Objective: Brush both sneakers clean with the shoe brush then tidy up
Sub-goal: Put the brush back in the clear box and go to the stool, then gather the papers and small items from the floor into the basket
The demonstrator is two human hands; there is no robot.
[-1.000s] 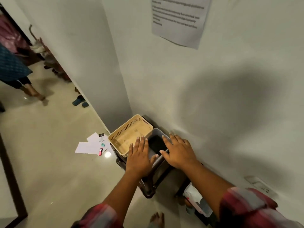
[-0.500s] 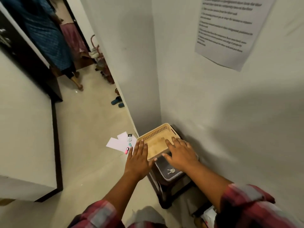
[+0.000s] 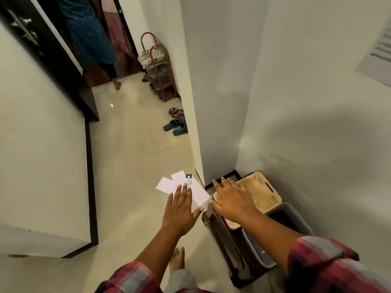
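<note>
My left hand (image 3: 179, 208) hovers flat with fingers spread above the floor, just left of a dark low stand (image 3: 220, 235). My right hand (image 3: 232, 199) is also spread, palm down, over the near corner of a beige slotted basket (image 3: 262, 191) on that stand. Neither hand holds anything. A grey bin (image 3: 296, 223) sits beside the basket, partly hidden by my right forearm. No brush shows. Light sneakers (image 3: 152, 56) rest on a red shoe rack (image 3: 160, 70) far down the hallway.
White paper sheets (image 3: 169, 183) and a small card (image 3: 188, 179) lie on the floor by the wall corner. Blue slippers (image 3: 175, 126) and sandals sit along the wall. A person in blue stands in the far doorway (image 3: 88, 39). My bare foot (image 3: 177, 259) is below.
The view has swung left and up along the hallway. Both hands lifted off the basket and bin, the left one moving out over the floor papers.
</note>
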